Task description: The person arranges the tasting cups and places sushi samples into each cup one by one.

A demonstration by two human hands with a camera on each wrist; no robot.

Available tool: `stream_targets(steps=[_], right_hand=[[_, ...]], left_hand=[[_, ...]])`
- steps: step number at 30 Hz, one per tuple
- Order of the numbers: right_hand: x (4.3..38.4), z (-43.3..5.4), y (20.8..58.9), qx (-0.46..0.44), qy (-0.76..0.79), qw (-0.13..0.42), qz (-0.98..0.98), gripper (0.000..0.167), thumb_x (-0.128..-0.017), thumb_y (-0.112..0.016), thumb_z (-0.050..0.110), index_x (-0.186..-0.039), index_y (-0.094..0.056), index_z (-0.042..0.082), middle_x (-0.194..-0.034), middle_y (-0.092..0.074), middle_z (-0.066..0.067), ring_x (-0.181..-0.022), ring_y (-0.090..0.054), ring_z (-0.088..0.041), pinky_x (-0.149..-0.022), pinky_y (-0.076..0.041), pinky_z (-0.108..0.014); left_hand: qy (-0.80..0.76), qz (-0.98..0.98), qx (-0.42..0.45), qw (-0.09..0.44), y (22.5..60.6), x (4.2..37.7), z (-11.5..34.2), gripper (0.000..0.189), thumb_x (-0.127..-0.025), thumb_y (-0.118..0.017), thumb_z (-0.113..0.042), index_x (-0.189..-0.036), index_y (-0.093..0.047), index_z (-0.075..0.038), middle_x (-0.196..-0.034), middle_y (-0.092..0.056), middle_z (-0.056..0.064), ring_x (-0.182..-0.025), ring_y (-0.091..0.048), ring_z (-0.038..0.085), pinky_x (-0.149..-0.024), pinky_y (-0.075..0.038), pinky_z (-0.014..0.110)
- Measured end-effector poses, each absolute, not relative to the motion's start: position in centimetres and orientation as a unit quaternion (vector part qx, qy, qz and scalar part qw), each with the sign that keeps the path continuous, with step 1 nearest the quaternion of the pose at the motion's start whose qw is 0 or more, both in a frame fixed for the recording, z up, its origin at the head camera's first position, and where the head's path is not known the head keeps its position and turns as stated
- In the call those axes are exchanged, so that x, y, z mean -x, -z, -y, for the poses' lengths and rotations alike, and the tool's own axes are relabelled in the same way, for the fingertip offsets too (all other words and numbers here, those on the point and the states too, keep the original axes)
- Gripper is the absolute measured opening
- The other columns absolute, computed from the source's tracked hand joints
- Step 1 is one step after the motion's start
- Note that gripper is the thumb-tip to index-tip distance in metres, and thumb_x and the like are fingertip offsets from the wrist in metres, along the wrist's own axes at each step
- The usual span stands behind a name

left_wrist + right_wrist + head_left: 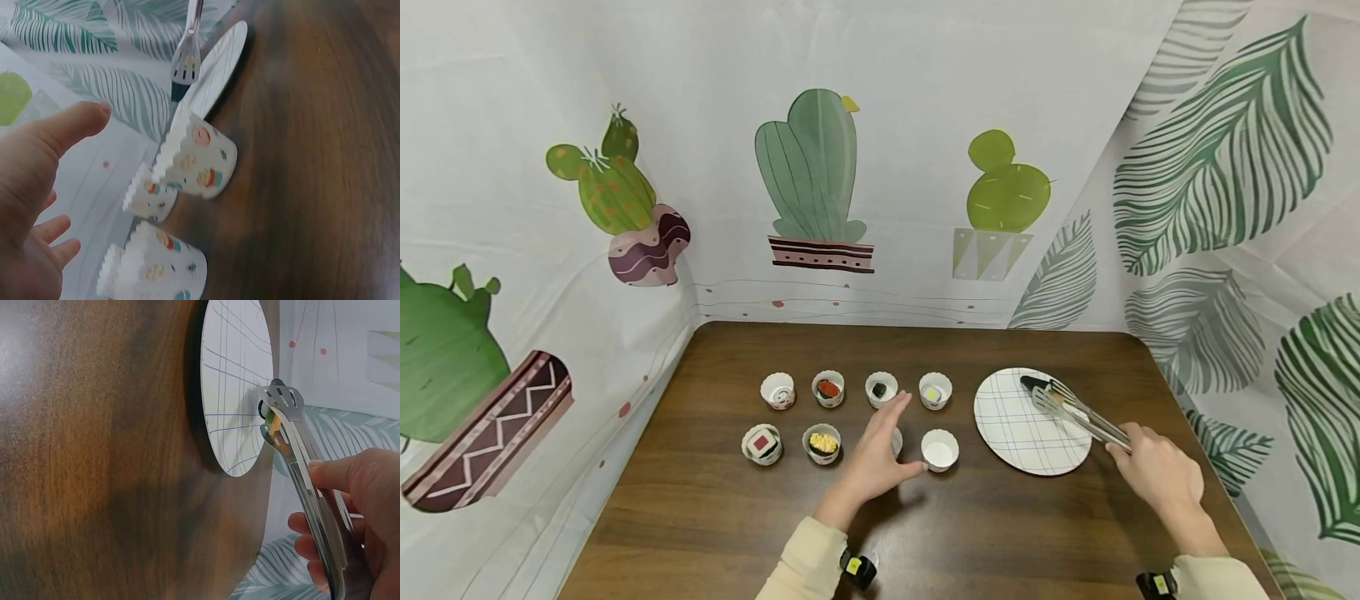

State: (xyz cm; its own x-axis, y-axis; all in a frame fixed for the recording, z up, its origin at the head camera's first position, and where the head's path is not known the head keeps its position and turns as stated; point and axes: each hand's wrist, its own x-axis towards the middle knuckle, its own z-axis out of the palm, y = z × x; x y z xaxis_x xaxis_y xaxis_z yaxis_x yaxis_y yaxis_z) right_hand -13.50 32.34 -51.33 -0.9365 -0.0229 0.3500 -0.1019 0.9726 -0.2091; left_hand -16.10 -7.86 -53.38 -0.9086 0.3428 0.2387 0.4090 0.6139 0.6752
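Note:
My right hand (1161, 471) grips metal tongs (1107, 429) whose slotted ends are over the white plate (1011, 425) with blue lines. Between those ends, in the right wrist view, sits a small piece of sushi (274, 420) with a dark wrap and green and orange filling; the tongs partly cover it. Hovering over the front row of scalloped paper cups, my left hand (876, 467) has its thumb and fingers spread and holds nothing. Just right of its thumb stands a white paper cup (940, 451) with a bare inside. Another cup (897, 442) is mostly hidden behind this hand.
Front-row cups at left hold red-centred sushi (762, 443) and yellow-topped sushi (823, 443). Behind them, a back row of cups includes red-topped sushi (828, 389), a dark piece (878, 389) and a yellow-green one (932, 393). Printed cloth (917, 183) hangs behind the brown table (700, 517).

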Motion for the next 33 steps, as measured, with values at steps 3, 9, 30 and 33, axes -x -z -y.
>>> stream_targets(steps=[3, 9, 30, 33], right_hand=[[13.5, -32.3, 51.2, -0.032, -0.113, 0.176, 0.977, 0.030, -0.072, -0.071, 0.016, -0.093, -0.059, -0.003, -0.077, -0.061, -0.024, -0.061, -0.055, -0.046, -0.049, -0.039, -0.054], [13.4, -32.0, 50.9, -0.039, -0.115, 0.191, 0.974, 0.030, -0.071, -0.072, 0.015, -0.092, -0.060, -0.002, -0.077, -0.062, -0.022, -0.061, -0.056, -0.046, -0.048, -0.039, -0.054], [12.6, -30.7, 50.0, -0.051, -0.129, 0.203, 0.969, 0.030, -0.070, -0.073, 0.014, -0.093, -0.061, 0.000, -0.077, -0.063, -0.019, -0.062, -0.057, -0.043, -0.049, -0.040, -0.052], [12.4, -30.4, 50.1, -0.054, -0.128, 0.200, 0.970, 0.030, -0.070, -0.073, 0.015, -0.094, -0.061, 0.000, -0.078, -0.063, -0.018, -0.063, -0.058, -0.042, -0.050, -0.041, -0.052]], left_hand=[[0.381, 0.896, 0.223, 0.053, 53.1, 16.1, 7.1, 0.104, -0.061, -0.083, -0.029, -0.146, -0.023, -0.021, -0.149, -0.028, 0.000, -0.135, -0.029, 0.020, -0.103, -0.033, 0.047], [0.378, 0.892, 0.239, 0.062, 53.3, 15.8, 5.7, 0.104, -0.061, -0.084, -0.030, -0.145, -0.024, -0.018, -0.148, -0.029, 0.003, -0.134, -0.031, 0.020, -0.104, -0.033, 0.041], [0.351, 0.911, 0.215, 0.027, 57.1, 15.5, 2.9, 0.102, -0.063, -0.083, -0.028, -0.144, -0.024, -0.007, -0.146, -0.033, 0.011, -0.131, -0.036, 0.023, -0.104, -0.035, 0.036], [0.353, 0.915, 0.194, 0.030, 57.4, 15.4, 2.7, 0.099, -0.063, -0.082, -0.027, -0.143, -0.027, -0.006, -0.143, -0.037, 0.011, -0.127, -0.041, 0.024, -0.100, -0.038, 0.037]])
